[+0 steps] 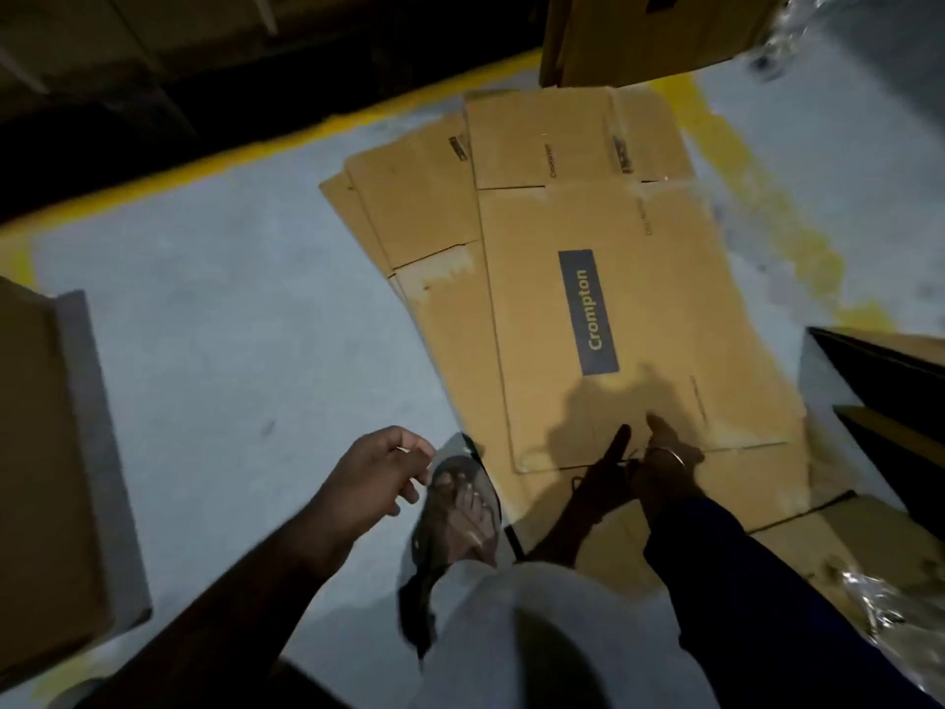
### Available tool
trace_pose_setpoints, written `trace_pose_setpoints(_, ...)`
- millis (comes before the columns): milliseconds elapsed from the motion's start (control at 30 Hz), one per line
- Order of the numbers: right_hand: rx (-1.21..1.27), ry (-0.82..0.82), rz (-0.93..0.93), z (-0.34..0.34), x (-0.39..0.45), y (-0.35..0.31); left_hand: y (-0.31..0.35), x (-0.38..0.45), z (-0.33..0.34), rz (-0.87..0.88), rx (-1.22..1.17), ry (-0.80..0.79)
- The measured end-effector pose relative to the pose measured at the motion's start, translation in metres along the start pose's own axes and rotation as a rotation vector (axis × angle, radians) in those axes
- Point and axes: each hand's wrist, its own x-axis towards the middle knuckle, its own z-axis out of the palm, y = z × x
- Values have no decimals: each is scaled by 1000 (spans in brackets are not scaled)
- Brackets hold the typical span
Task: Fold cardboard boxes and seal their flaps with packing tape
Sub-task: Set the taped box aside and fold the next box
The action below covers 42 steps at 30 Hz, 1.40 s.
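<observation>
Several flattened brown cardboard boxes lie stacked on the grey floor. The top flat box carries a dark "Crompton" label. My right hand, in a blue sleeve with a bangle at the wrist, reaches down to that box's near edge, its fingers pointing at the cardboard and in deep shadow. My left hand hangs over the bare floor to the left of the stack, fingers loosely curled and holding nothing. No tape is in view.
My sandalled foot stands at the stack's near left corner. A brown box sits at the left, another box at the top, dark box panels at the right, crumpled plastic wrap at the lower right. A yellow floor line runs behind.
</observation>
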Motion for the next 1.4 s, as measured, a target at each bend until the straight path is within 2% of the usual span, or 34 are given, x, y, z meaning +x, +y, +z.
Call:
trace_pose_setpoints(33,30,-18,-32,-1,14,1,-1,-4,0,-1,-11,-5)
trace_pose_setpoints(100,298,-3,-2,-9,-16,-18,-4,-13,0,-8,-26,-16)
trace_pose_setpoints(167,442,-79,27,-16,-41,-31,-5,-26,-2,-13,-26,-20)
trace_pose_setpoints(267,381,-324,-85,-24,-59,-42,-9,-43,-12,-7,-22,-11)
trace_pose_setpoints(433,284,-472,-244,-32,-148,-82,-12,-69,-59,28,1,77)
trace_pose_setpoints(533,205,-513,-503,-36,-228,-106,-7,-98,-98,93,-5,172)
trace_pose_setpoints(600,27,-471,-762,-45,-286,-125,-4,-124,-125,139,-47,223)
trace_pose_setpoints(733,-492,-414,-1294,-69,-399,-154,-1,-183,-166,236,-132,325)
trace_pose_setpoints(833,-835,-405,-1567,-88,-470,-148,4,-224,-183,319,-191,369)
trace_pose_setpoints(967,-944,-479,-1975,-102,-543,-99,18,-256,-200,354,-362,314)
trace_pose_setpoints(1067,-1103,-601,-1985,-98,-569,-48,14,-274,-218,297,-543,239)
trace_pose_setpoints(1133,-1158,-585,-2080,-90,-572,-17,6,-279,-232,255,-685,207)
trace_pose_setpoints(1200,-1277,-578,-2139,-78,-571,13,1,-280,-244,229,-714,193)
trace_pose_setpoints(1333,-1438,-704,-2180,-61,-569,51,-11,-280,-259,81,-638,343)
trace_pose_setpoints(1400,-1377,-728,-2210,-56,-571,47,-19,-275,-267,46,-638,416)
